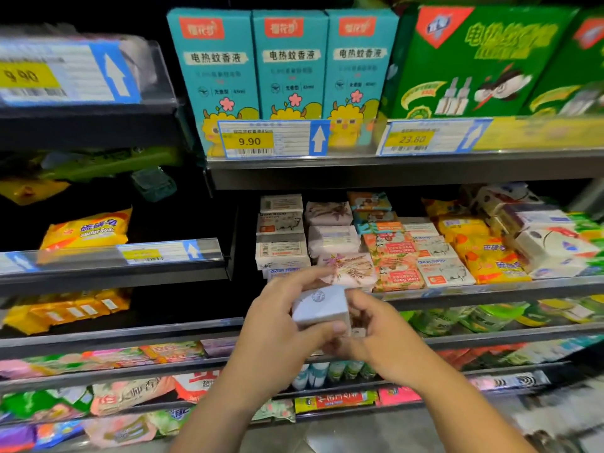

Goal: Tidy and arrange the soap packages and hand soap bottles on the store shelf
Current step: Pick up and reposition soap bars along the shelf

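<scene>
Item: white soap box (pixel 318 307), held in front of the soap shelf (pixel 457 291), just below its front edge.
My left hand (pixel 277 317): fingers curled round the box's left side.
My right hand (pixel 376 328): gripping its right side.
Shelf stock: soap packages (pixel 392 253) in rows.

Just two bare arms in the shot, really
Left hand (pixel 281 318) and right hand (pixel 380 336) are both bare, same for the left forearm (pixel 222 403) and right forearm (pixel 457 407) right down to the bottom edge of the view; the left thumbnail (pixel 339 328) looks short and plain
</scene>
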{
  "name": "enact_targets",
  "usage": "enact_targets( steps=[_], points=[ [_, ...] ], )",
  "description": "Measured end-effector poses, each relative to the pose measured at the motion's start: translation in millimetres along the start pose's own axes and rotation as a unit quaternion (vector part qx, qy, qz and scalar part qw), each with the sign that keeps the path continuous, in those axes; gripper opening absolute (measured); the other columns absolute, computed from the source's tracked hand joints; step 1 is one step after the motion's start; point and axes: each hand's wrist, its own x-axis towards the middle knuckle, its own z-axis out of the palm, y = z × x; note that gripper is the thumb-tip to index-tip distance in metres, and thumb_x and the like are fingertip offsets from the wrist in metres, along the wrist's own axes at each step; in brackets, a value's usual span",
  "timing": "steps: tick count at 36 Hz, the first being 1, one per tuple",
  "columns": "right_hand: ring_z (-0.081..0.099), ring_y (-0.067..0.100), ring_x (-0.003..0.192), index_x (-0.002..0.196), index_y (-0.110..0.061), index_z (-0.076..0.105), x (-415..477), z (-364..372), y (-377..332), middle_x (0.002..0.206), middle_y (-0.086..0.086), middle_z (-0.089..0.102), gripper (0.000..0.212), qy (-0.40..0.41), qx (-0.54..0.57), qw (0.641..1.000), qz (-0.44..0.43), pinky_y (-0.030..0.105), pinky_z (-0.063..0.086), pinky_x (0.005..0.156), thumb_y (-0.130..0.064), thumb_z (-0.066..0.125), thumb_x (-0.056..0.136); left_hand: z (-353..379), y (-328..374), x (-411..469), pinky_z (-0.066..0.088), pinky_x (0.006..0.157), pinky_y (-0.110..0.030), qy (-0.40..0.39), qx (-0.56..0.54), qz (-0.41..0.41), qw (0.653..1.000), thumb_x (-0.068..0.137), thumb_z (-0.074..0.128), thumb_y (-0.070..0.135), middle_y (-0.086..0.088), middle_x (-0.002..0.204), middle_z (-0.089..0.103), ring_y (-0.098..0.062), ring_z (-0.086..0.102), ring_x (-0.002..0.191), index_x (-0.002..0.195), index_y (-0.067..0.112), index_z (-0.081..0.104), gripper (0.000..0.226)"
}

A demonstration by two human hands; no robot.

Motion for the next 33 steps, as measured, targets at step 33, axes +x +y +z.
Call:
enact_targets(
  steps=[33],
  points=[
    [0.065,0.013,0.107,0.117,-0.036,0.069,-4.0,-42.3,-29.0,0.121,-0.014,0.066,0.043,0.008,-0.002,0.999,-0.047,0.027,0.055,0.087,-0.014,0.077,0.081,22.0,-13.0,-0.8,0.059,0.086,-0.041,0.013,-0.377,-0.239,0.895,0.073,0.075,0.027,-0.015,0.107,0.073,-0.034,0.071,0.097,0.117,0.006,0.064,0.051]
  ],
)
